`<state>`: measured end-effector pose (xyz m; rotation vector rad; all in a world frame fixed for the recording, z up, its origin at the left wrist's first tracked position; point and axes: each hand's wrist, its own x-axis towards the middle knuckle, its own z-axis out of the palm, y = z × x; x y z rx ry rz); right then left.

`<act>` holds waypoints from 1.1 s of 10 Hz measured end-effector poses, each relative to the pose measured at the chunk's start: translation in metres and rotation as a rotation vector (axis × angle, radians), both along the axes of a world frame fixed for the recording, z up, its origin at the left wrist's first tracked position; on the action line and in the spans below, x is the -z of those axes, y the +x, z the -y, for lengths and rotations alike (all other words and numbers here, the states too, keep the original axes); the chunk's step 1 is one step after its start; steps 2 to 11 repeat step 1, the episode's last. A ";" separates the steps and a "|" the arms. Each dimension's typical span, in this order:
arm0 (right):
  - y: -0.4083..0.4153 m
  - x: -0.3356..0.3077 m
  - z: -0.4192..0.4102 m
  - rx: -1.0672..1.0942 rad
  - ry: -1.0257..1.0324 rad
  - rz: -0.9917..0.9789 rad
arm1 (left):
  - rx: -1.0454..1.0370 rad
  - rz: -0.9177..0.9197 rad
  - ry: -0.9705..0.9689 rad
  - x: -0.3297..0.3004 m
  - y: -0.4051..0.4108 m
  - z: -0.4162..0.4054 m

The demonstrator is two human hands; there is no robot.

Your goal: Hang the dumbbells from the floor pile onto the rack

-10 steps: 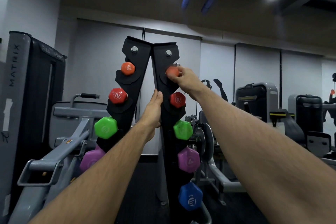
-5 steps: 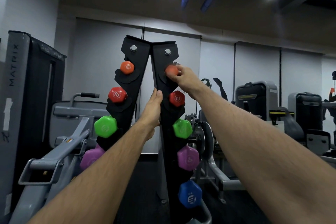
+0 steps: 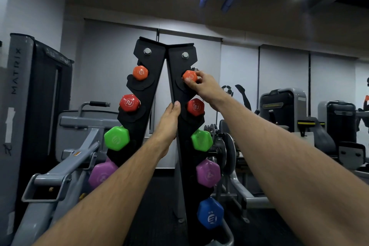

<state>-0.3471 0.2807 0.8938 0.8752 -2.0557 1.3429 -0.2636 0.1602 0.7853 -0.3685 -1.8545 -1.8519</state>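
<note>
Head view | right hand pinches orange dumbbell on rack | left hand flat, empty, against rack's inner edge | grey machine lower left

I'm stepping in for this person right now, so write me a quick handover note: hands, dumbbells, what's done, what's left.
Right hand: fingers closed on the orange dumbbell at the top slot of the rack's right upright.
Left hand: pressed flat against that upright's inner edge, holding nothing.
Done: left upright shows orange, red, green, purple; right upright shows red, green, purple, blue below the orange.
Left: confirm the orange one is seated, then let go. The floor pile is out of view, so check it for any remaining.
</note>
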 end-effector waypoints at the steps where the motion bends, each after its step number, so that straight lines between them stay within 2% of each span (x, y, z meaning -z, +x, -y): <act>1: 0.007 0.005 -0.002 0.004 -0.035 -0.032 | -0.051 -0.029 -0.034 0.004 -0.006 0.004; 11: 0.007 0.005 -0.002 0.004 -0.035 -0.032 | -0.051 -0.029 -0.034 0.004 -0.006 0.004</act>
